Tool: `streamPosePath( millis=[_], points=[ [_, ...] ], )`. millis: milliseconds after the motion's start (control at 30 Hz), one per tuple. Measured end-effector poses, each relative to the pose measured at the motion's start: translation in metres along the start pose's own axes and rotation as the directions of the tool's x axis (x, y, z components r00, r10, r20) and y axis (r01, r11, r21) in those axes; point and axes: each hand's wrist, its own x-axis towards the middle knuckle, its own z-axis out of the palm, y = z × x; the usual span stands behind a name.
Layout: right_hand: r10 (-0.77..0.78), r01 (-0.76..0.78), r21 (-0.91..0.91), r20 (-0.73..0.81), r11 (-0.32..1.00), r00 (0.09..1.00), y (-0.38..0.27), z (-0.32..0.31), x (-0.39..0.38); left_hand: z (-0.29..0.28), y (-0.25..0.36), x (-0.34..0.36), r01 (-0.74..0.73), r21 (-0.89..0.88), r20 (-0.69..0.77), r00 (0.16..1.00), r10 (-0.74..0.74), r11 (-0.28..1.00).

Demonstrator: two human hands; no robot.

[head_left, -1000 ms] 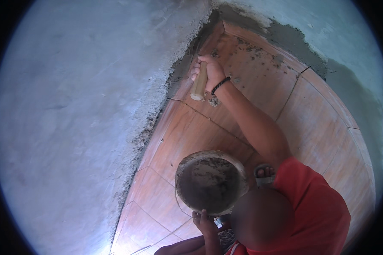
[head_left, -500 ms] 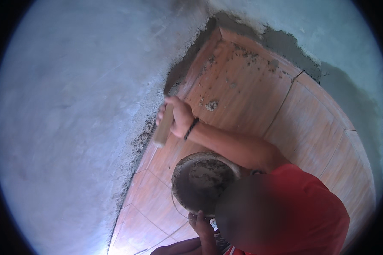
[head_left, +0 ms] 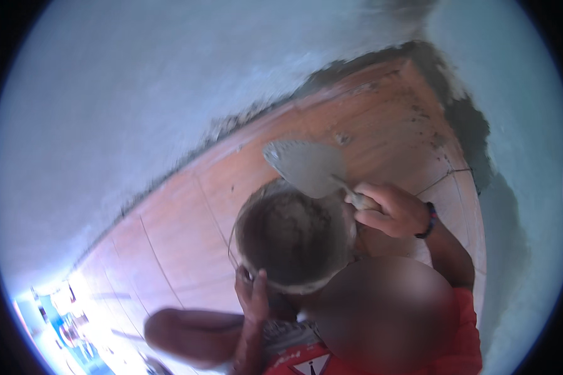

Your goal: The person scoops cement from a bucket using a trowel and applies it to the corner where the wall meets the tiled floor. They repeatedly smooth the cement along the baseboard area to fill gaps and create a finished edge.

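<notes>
My right hand (head_left: 395, 209), with a dark band at the wrist, is closed round the handle of a pointed trowel (head_left: 303, 167). The trowel's broad blade is coated with grey wet mortar and hangs over the far rim of a round bucket (head_left: 239, 228). Inside the bucket, dark grey mortar (head_left: 288, 234) smears the walls and bottom. My left hand (head_left: 252, 295) grips the bucket's near left rim, thumb up. A thin wire handle droops along the bucket's left side.
Reddish-brown floor tiles (head_left: 169, 240) run along a pale plastered wall (head_left: 137, 119). Fresh mortar (head_left: 469, 131) darkens the wall bases around the far corner, and a crumb of mortar (head_left: 342, 138) lies on the tiles. My bent knee (head_left: 187, 334) is at lower left, near a bright opening.
My right hand has drawn the trowel back from the left wall's base to above the bucket, and its blade now shows. My left hand stays on the rim. The view has turned.
</notes>
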Motion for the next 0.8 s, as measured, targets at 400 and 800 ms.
streamPosePath(
  millis=[400,800],
  points=[
    [0.119,0.021,-0.849,0.098,0.528,0.988,-0.014,-0.013,-0.031,0.005,-0.005,0.0,-0.068,0.157,0.005,0.998,0.068,0.985],
    [-0.021,0.264,-0.962,0.263,0.073,0.964,-0.02,0.019,0.013,0.012,0.018,0.004,-0.137,0.283,0.078,0.99,0.12,0.949]
  ],
)
